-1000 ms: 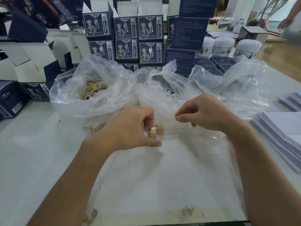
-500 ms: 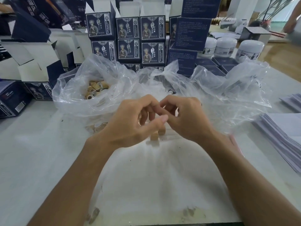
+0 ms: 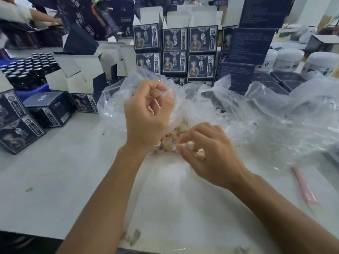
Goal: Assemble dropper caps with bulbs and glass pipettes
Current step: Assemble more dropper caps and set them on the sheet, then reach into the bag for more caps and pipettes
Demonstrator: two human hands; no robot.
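Observation:
My left hand is raised over the table with its fingers curled into the rim of a clear plastic bag. Tan wooden dropper caps lie bunched in the bottom of that bag, just below my left wrist. My right hand is low on the table beside the caps, its fingers curled round small white rubber bulbs. More white bulbs lie in a second clear bag to the right. I see no glass pipettes.
Stacked dark blue printed boxes stand behind the bags, with open cartons and dark bottles at the left. White jars sit at the back right. A pink strip lies on the white table at the right.
My hands have parted. The left hand rose and took hold of the cap bag's rim; the right hand dropped to the table by the caps. The view swung left.

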